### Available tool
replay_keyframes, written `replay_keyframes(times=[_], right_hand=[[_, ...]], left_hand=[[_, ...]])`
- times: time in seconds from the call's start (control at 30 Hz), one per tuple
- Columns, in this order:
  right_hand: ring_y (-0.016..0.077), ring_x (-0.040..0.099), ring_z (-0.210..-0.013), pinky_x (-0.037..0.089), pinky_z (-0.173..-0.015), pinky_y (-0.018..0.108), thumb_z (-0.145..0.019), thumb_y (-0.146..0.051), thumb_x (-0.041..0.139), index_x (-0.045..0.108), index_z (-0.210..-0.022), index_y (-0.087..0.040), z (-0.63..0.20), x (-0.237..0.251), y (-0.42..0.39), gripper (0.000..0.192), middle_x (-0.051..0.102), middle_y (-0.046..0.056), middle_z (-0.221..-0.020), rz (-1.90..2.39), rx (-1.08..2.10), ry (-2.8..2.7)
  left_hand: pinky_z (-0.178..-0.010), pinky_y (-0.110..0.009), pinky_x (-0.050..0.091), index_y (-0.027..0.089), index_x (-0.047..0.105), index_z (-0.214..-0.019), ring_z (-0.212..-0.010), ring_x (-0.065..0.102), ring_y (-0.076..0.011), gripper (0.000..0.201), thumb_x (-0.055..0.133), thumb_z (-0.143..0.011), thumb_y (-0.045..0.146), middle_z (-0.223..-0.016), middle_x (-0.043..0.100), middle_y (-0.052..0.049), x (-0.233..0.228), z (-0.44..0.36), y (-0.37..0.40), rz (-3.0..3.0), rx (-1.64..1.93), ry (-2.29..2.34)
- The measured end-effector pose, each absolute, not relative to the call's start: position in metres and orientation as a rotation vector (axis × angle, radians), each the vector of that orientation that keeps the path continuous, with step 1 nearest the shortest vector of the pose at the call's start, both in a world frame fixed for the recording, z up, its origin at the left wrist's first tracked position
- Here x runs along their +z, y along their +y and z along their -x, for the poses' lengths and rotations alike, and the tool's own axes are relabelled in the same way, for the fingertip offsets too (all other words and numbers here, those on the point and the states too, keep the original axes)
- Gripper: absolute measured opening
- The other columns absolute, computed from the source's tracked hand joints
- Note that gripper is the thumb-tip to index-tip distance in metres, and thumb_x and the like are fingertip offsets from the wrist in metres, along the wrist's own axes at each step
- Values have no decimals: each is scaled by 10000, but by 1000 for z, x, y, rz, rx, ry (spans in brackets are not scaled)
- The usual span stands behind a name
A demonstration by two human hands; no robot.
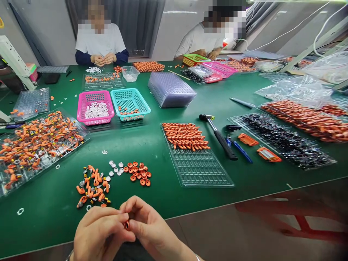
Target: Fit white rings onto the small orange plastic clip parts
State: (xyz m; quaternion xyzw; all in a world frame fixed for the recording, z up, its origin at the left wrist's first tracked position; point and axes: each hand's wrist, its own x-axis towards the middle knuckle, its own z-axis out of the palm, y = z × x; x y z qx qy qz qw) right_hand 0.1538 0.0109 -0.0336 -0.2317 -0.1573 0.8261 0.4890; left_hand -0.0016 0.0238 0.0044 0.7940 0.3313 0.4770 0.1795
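Observation:
At the table's front edge my left hand [102, 232] and my right hand [148, 226] meet, fingers pinched together. Between their fingertips is a small orange earbud shell [127, 225], mostly covered by the fingers. Just beyond lies a loose pile of orange earbud parts [94, 186] with yellow and silvery bits. Several round white discs [116, 168] and cup-shaped orange caps [139, 173] are spread to the right of that pile. A clear plastic tray [201, 166] farther right holds rows of orange shells [185, 136] in its far half.
Pink basket [95, 95] and turquoise basket [130, 95] stand mid-table, near stacked trays [172, 88]. A hammer [219, 137] and blue-handled pliers [241, 150] lie right, beside black parts [288, 139]. A filled tray [40, 145] is left. Two people [99, 45] sit opposite.

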Motion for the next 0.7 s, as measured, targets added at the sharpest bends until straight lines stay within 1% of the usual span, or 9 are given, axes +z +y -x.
replay_keyframes(times=[0.13,0.27,0.37,0.47,0.6,0.7], right_hand=[[117,601,-738,469,-692,224,-683,-269,905,695,-814,-199,-157,-37,7,257,688,3,-823,548,1897,-506],[132,619,-658,514,-628,253,-683,-324,897,711,-795,-208,-158,-38,6,246,710,17,-815,572,1893,-566],[147,630,-640,543,-582,267,-671,-347,899,710,-783,-204,-157,-39,6,262,717,25,-802,590,1905,-548],[149,634,-624,545,-543,261,-666,-355,900,697,-786,-199,-157,-42,5,283,720,22,-787,594,1929,-530],[122,647,-646,524,-603,227,-660,-330,913,683,-783,-175,-158,-45,4,304,736,20,-783,619,1943,-504],[111,645,-652,502,-604,207,-674,-333,908,665,-782,-166,-159,-45,5,314,735,17,-766,620,1952,-494]], left_hand=[[-680,-237,613,155,683,-907,-734,730,-158,62,631,-935,173,-800,793,-39,9,4,24,-2428,1311,920],[-696,-237,611,153,702,-922,-748,728,-161,118,591,-957,172,-797,796,-35,11,7,22,-2489,1284,882],[-706,-237,604,142,704,-921,-755,729,-163,114,599,-954,172,-803,797,-41,10,9,22,-2514,1281,873],[-702,-250,599,148,703,-921,-758,730,-168,109,602,-954,173,-813,798,-39,9,9,21,-2534,1269,892],[-702,-258,599,153,694,-923,-766,723,-168,93,607,-952,169,-824,796,-37,9,8,20,-2499,1274,895],[-681,-234,611,179,680,-907,-754,718,-154,104,591,-962,181,-813,788,-28,8,4,21,-2354,1295,909]])
